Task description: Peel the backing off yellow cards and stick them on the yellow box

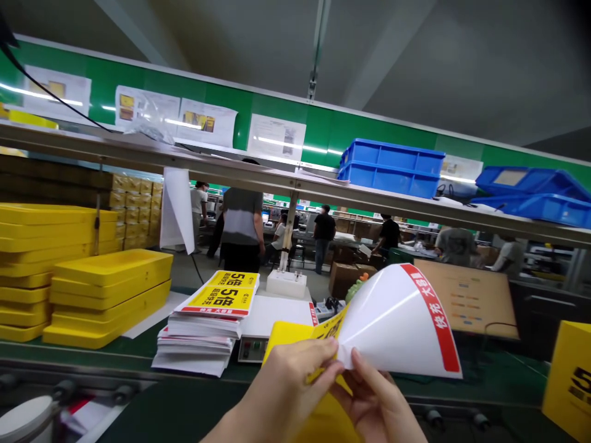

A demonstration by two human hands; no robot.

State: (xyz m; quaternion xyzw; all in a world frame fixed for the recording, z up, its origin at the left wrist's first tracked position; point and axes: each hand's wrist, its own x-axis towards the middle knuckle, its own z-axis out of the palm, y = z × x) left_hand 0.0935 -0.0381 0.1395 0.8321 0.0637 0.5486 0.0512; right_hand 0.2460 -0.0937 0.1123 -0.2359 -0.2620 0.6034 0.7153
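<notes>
My left hand (293, 378) and my right hand (378, 394) meet in front of me, both closed on a printed sheet (392, 320). Between my fingertips the sheet is pinched at its near corner, and its white part fans out to the right with a red strip of white characters along the edge. A yellow printed part shows by my left fingers. Behind and below my hands is a yellow box (282, 335), largely hidden by them. Just left of it lies a stack of similar yellow, white and red sheets (198, 341).
Yellow trays or lids (111, 298) are piled at the left. Another yellow box (570, 381) stands at the right edge. A white-topped device (277, 317) sits behind the sheets. Blue bins (392, 169) rest on the shelf overhead. Rollers (64, 391) run along the front. People work beyond.
</notes>
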